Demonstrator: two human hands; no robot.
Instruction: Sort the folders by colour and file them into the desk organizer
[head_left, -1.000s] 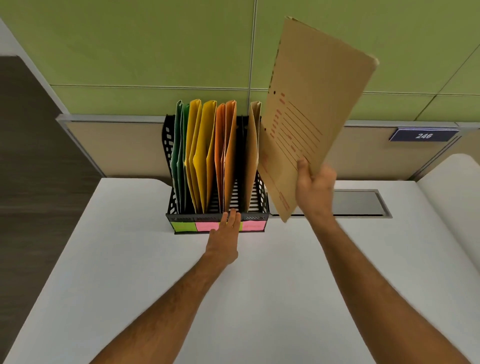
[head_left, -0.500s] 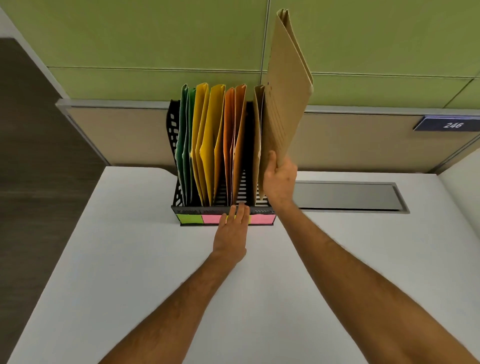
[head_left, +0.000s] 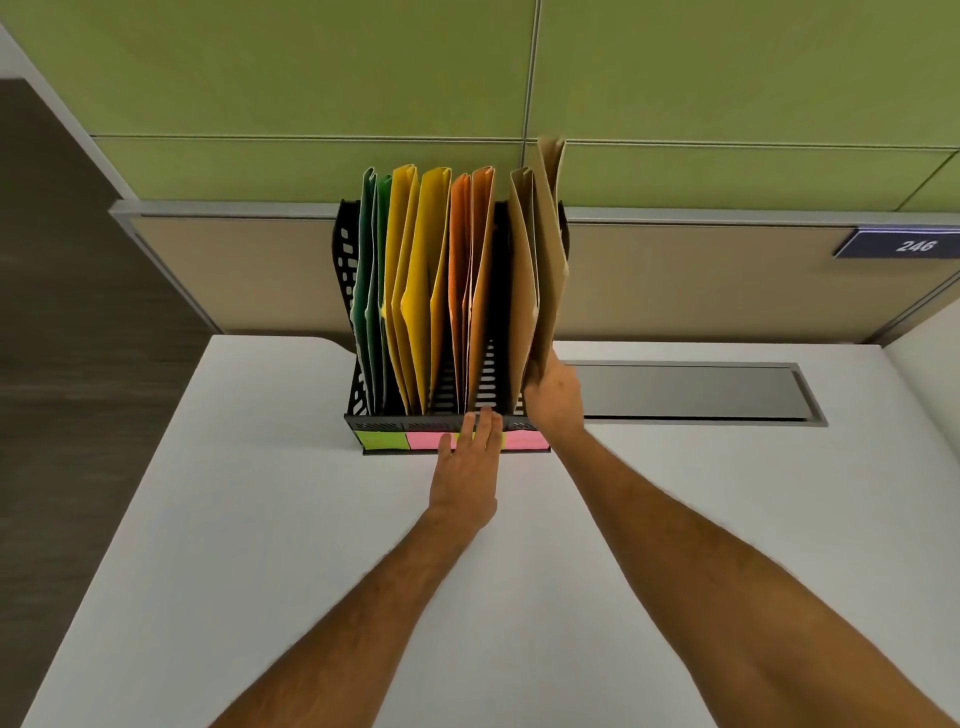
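Right hand (head_left: 553, 397) gripping the brown folder (head_left: 550, 249) by its lower edge, half-seated in the rightmost slot beside its twin. Left hand (head_left: 467, 467) flat, fingers straight, bracing the desk organizer (head_left: 348, 270). Best lowered straight down, kept upright, organizer held steady.

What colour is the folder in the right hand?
Brown kraft folder, gripped by the right hand; head view.

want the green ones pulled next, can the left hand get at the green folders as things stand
Probably yes. The left hand rests open against the organizer front, holding nothing, and the green folders stand exposed in the leftmost slot.
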